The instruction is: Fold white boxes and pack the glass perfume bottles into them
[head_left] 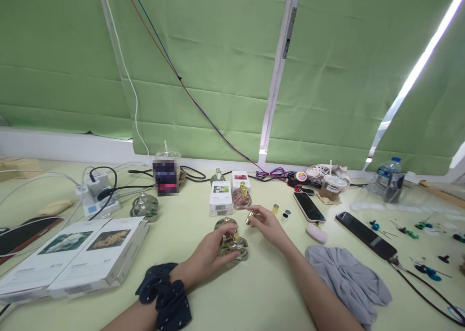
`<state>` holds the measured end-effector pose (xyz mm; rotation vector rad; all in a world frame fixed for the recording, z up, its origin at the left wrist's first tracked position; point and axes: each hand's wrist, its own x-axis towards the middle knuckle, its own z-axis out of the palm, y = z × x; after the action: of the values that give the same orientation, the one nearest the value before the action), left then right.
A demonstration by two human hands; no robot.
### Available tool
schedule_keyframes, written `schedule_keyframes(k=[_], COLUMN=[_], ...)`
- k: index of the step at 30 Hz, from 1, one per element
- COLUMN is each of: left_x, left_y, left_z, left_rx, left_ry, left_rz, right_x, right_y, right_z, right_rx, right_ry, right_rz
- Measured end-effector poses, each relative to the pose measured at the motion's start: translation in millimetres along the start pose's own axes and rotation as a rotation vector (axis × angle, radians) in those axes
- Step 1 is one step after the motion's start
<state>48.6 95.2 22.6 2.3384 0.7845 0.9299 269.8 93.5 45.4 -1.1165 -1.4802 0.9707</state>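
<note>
My left hand [210,251] grips a round, ribbed glass bottle [235,249] with a gold neck, its fingers and thumb around the bottle's left side. Just behind it stands a similar glass bottle [225,221], partly covered by my fingers. Between the fingertips of my right hand [268,228] is a small shiny gold cap [249,218], held apart from the bottle's neck. Beyond are a pinkish bottle with gold tops [241,199] and a small white box [220,201] with a flower picture. A small gold piece [275,209] lies right of my right hand.
At left are large white boxes [78,256], another glass bottle [144,207] and a power strip [98,200] with cables. A lidded drink cup [166,176] stands behind. To the right lie two phones [308,206], a grey cloth [345,278] and several small blue and green pieces [430,272].
</note>
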Motion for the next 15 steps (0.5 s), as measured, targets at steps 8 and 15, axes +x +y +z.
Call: schedule_keyframes(k=[8,15], left_x=[0.2,0.3], left_y=[1.4,2.2], left_z=[2.2,2.6], left_rx=[-0.039,-0.062], left_ry=[0.003,0.003], left_rz=[-0.043,-0.034], right_x=[-10.1,-14.6], right_y=[-19.1,-28.0], right_z=[7.9,15.1], right_rx=[0.403,0.379], right_ry=[-0.070,-0.098], right_rz=[-0.009,-0.107])
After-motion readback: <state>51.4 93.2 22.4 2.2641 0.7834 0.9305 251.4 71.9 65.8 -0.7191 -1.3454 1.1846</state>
